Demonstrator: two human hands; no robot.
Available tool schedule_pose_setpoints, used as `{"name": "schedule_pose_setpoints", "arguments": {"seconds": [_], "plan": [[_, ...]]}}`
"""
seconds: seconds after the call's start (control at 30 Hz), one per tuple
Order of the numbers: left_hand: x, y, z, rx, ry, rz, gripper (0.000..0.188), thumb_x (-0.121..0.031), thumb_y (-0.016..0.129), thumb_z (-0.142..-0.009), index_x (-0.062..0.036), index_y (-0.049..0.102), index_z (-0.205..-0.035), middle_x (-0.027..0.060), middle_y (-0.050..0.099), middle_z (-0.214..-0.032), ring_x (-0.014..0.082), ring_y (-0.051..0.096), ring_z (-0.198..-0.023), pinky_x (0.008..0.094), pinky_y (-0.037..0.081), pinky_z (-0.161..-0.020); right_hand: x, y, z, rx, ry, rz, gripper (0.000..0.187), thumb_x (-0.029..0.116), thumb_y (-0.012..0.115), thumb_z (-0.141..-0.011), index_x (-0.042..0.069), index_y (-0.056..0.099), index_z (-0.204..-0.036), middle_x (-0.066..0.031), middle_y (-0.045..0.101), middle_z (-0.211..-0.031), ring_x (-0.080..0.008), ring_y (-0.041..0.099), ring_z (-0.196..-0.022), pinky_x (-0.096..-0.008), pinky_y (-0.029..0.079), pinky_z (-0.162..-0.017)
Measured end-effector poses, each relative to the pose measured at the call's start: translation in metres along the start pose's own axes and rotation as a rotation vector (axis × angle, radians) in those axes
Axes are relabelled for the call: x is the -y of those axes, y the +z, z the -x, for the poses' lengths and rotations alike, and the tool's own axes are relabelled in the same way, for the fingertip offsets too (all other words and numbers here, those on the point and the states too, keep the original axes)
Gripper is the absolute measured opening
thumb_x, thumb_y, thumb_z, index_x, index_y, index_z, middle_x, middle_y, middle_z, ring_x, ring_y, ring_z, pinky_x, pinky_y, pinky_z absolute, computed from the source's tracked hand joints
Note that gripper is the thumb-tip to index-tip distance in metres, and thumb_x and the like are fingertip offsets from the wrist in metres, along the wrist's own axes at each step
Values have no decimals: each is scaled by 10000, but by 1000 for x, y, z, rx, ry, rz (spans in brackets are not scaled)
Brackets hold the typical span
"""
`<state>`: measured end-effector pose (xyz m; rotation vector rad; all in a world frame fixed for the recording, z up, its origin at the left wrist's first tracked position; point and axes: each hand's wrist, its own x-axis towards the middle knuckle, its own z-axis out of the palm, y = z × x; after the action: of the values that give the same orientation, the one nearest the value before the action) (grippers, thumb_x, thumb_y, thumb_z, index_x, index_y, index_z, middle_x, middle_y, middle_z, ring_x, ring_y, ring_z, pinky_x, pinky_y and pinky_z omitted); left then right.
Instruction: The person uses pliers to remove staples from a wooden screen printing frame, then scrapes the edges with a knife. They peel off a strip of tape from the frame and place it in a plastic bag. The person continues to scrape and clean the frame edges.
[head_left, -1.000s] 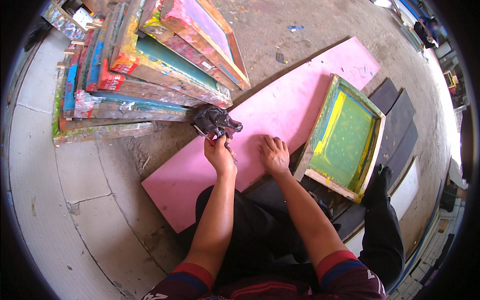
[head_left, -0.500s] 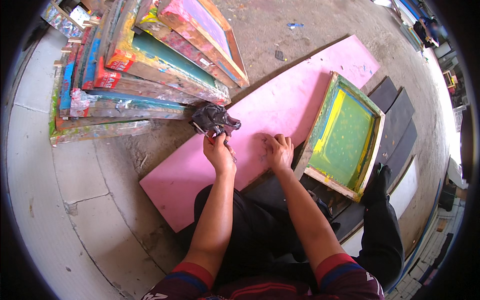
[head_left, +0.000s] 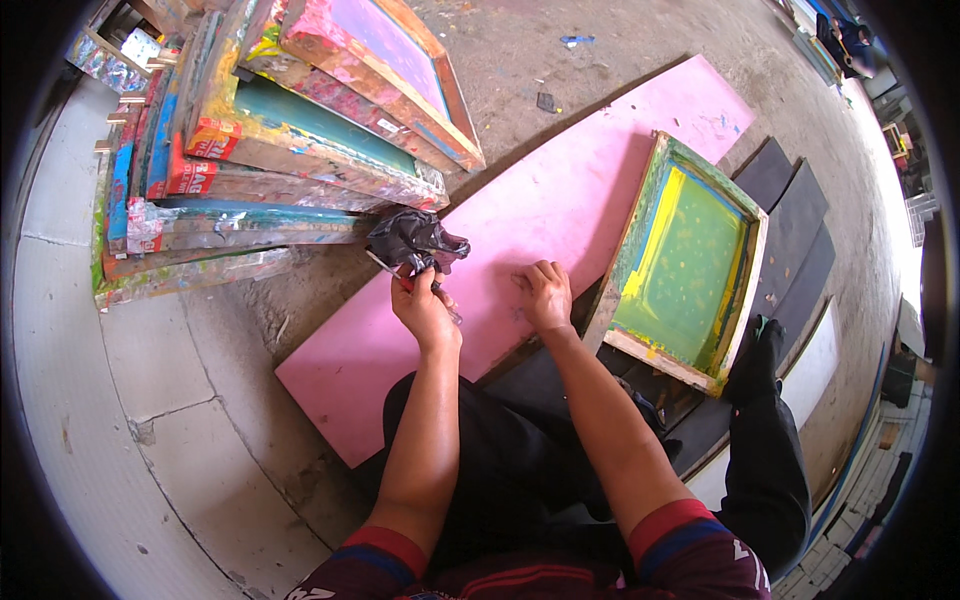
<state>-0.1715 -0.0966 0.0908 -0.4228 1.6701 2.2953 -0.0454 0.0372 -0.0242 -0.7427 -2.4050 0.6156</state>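
My left hand [head_left: 428, 315] is closed round a small red-handled tool [head_left: 406, 282], mostly hidden by the fingers. Right at its fingertips is a crumpled black plastic bag [head_left: 408, 234]; whether the hand grips it too is unclear. Both are over a long pink board [head_left: 345, 385] lying slantwise before me. My right hand [head_left: 547, 298] is at the board's near side, fingers curled together, their tips by a faint dark smudge. Anything between them is too small to make out. To its right a wooden screen-printing frame [head_left: 690, 265] with green mesh and yellow paint leans partly over the board.
Paint-stained screen frames [head_left: 290, 160] are piled at the upper left, close to the bag. Dark flat boards [head_left: 795, 235] lie under and beyond the green frame. Pale slabs [head_left: 165, 360] border the left side. A blue scrap [head_left: 577, 41] is on the dirt floor.
The whole view has shifted slightly. My left hand still holds the tool by the bag. My right hand's fingers have curled closer together above the pink board.
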Motion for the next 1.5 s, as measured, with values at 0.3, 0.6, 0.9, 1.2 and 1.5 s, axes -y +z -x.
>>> {"name": "schedule_pose_setpoints", "arguments": {"seconds": [0.3,0.6,0.9,1.2,1.5], "plan": [[-10,-5,8,-53,65,4,228,-102,681,-910,-85,627,-1131,27,622,-823,83,494,-522,241,389,-437,3,1,-15,185,106,95,112,164,691,-938,53,688,-951,-157,696,-981,-389,650,-978,-507,520,-869],[-13,-9,16,-98,71,-8,258,-51,626,-969,-17,630,-1225,43,611,-790,74,462,-485,239,362,-417,132,-10,-59,146,135,-386,85,89,733,-900,23,708,-947,-197,706,-936,-425,685,-928,-513,544,-805],[-8,-16,6,-84,100,27,246,-54,651,-974,6,628,-1212,59,640,-844,69,474,-496,235,349,-401,159,22,-96,331,208,-434,126,67,725,-891,12,767,-996,-210,734,-967,-416,713,-906,-468,564,-801],[-13,-7,2,-83,88,53,188,-126,704,-934,-74,636,-1101,11,587,-787,68,467,-505,229,357,-412,101,-3,-29,37,154,-404,283,43,661,-925,42,701,-1205,-195,714,-1125,-404,691,-1015,-472,563,-869],[-7,-6,-2,-80,101,53,196,-108,702,-929,-98,623,-1108,4,591,-784,72,473,-501,226,363,-403,46,-15,40,137,240,369,646,348,700,-932,53,560,-1490,-235,468,-1546,-429,407,-1447,-577,338,-1174]]}}
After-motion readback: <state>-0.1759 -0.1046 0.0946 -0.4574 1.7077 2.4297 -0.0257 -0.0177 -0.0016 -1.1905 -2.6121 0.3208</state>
